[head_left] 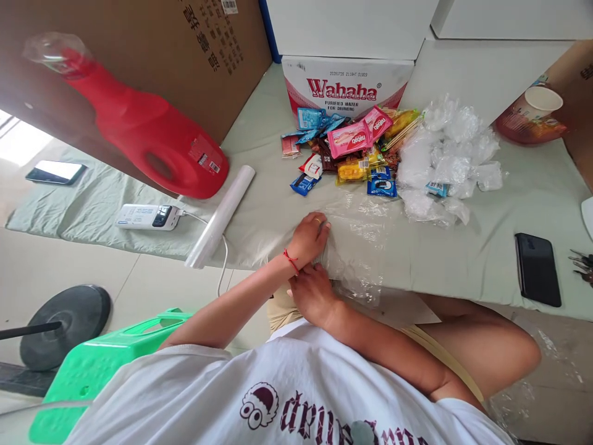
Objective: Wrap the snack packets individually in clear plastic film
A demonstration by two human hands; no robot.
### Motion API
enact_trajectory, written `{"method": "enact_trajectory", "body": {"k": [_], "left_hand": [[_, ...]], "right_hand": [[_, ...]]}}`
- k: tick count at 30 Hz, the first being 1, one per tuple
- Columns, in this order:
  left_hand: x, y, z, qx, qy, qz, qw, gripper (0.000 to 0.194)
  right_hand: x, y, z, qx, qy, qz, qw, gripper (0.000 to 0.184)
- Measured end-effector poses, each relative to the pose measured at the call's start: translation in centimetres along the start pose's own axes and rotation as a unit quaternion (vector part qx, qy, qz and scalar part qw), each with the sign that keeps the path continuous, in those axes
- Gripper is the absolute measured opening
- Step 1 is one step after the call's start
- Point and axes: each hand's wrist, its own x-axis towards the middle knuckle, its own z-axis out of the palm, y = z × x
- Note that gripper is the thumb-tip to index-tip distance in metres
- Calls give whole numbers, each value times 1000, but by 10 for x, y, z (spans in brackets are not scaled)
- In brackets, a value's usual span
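Observation:
My left hand, with a red string bracelet at its wrist and a ring, lies loosely over the table's front edge. Its fingers are slightly bent, and no held object shows. Against the left wrist rests my right hand, its fingers loosely bent and apart, also with nothing visible in it. A clear plastic sheet spreads just right of my left hand and hangs over the edge. Beyond it lies a pile of packaged snacks, among them pink wafer packets, a yellow packet and blue sachets.
Crumpled clear plastic bags are heaped right of the snacks. A Wahaba-style carton marked Wahaha stands behind. Leftward are a plastic roll, red jug and white power bank. A black phone lies right.

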Motion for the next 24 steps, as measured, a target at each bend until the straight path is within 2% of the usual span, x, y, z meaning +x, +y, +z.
{"method": "enact_trajectory", "body": {"k": [3,6,7,9,11,13,15,18,20,22,24], "left_hand": [[9,-13,5,-10,46,33,998,38],[15,-18,16,27,34,49,998,39],[16,-18,20,47,20,56,997,39],[16,-15,27,86,-8,83,993,43],[16,-10,30,116,-20,122,986,46],[16,-8,28,138,-17,157,978,47],[17,-10,23,152,-8,175,973,48],[19,-20,15,162,10,144,976,50],[21,-27,13,163,19,108,981,53],[22,-31,14,162,21,91,982,56],[23,-32,16,161,22,87,983,58]], "right_hand": [[-14,0,-20,11,9,-32,999,33],[-29,9,-58,96,23,-89,991,17],[-32,16,-71,120,53,-81,988,20],[-32,38,-87,115,142,-7,983,31],[-29,68,-89,42,204,108,972,42],[-29,101,-79,-39,191,200,960,55],[-35,131,-65,-93,158,260,948,60],[-56,162,-54,-137,150,295,934,63],[-69,173,-58,-139,158,297,932,63],[-76,182,-73,-122,158,274,941,62],[-70,190,-98,-113,174,249,946,57]]}}
